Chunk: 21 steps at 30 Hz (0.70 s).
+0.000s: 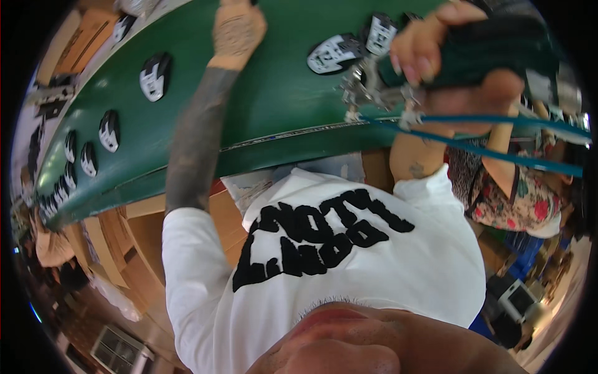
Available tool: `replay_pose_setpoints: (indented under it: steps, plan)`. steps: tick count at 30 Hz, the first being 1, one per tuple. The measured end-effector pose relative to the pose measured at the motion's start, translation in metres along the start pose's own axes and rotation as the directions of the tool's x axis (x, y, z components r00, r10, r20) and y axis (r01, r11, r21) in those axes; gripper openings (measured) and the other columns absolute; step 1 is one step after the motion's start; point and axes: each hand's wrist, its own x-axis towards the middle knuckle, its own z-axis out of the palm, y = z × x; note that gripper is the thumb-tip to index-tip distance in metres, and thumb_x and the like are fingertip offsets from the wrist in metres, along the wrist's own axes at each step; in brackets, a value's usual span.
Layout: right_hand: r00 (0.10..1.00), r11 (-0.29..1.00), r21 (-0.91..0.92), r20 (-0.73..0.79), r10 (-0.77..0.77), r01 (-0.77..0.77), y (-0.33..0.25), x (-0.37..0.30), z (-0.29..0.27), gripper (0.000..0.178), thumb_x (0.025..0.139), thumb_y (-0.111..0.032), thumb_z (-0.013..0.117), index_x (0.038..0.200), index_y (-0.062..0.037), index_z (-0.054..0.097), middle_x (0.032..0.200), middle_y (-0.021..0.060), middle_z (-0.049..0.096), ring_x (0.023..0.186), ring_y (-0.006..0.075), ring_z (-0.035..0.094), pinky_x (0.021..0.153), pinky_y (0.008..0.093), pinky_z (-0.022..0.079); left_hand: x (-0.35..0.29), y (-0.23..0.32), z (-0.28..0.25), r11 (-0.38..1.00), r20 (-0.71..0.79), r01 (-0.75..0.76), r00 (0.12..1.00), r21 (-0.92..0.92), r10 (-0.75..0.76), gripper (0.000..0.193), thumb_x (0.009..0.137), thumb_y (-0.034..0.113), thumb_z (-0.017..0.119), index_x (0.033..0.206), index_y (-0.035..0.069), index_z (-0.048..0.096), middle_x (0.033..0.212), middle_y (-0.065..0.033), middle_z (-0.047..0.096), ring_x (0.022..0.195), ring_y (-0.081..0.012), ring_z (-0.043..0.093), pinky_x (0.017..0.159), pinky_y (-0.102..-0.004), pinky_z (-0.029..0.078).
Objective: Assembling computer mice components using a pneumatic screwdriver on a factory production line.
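My right hand [420, 53], large and close at the upper right, is wrapped round a tool [492, 47] with a dark green body. Metal fittings [367, 87] show at its left end, and two teal hoses [498, 149] run off to the right. My left hand [237, 31] is closed at the top edge above a green belt [280, 93]. A dark bit shows by its fingers, too cut off to name. Between the hands, nearer the right, lie black-and-white mouse-shaped parts [334, 53], one of them [380, 34] close beside the tool.
More such parts [154, 76] are spread along the belt to the left, with several bunched at its far left end. Cardboard boxes [146, 237] stand below the belt's near edge. At the right is another person in a floral garment [514, 202].
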Motion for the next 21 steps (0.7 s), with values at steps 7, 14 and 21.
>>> replay_pose_setpoints:
  steps: [7, 14, 21]
  plan:
    - [0.991, 0.997, -0.029, -0.111, 0.073, -0.076, 0.001, -0.007, 0.024, 0.077, 0.085, -0.058, 0.06, 0.127, 0.0039, 0.04, 0.075, 0.007, 0.054, 0.066, 0.0178, 0.052, 0.063, 0.0335, 0.042, -0.013, -0.012, -0.077, 0.991, -0.035, -0.111, 0.993, 0.077, 0.114, 0.06, 0.078, 0.048, 0.07, 0.117, 0.003, 0.06, 0.121, -0.0237, 0.056, 0.113, -0.0382, 0.053, 0.094, -0.0428, 0.044]
    - [0.805, 0.814, -0.343, -0.545, 0.235, -0.469, 0.021, 0.022, 0.039, 0.03, 0.073, -0.024, 0.081, 0.09, -0.0063, 0.063, 0.077, 0.0013, 0.063, 0.069, 0.0097, 0.059, 0.06, 0.0283, 0.049, -0.058, -0.074, -0.113, 0.916, 0.309, 0.342, 0.912, -0.208, -0.27, 0.049, 0.085, 0.022, 0.069, 0.125, -0.004, 0.055, 0.114, -0.0194, 0.064, 0.1, -0.029, 0.063, 0.089, -0.0349, 0.048]
    - [0.764, 0.841, -0.523, -0.596, -0.246, -0.137, 0.053, 0.04, 0.05, 0.052, 0.061, -0.022, 0.08, 0.102, -0.0016, 0.055, 0.08, 0.006, 0.064, 0.074, 0.0183, 0.061, 0.066, 0.0337, 0.049, -0.066, -0.037, -0.125, 0.756, 0.287, 0.461, 0.886, -0.465, -0.364, 0.054, 0.083, 0.02, 0.074, 0.124, -0.006, 0.05, 0.11, -0.0215, 0.063, 0.098, -0.0298, 0.062, 0.086, -0.038, 0.051]
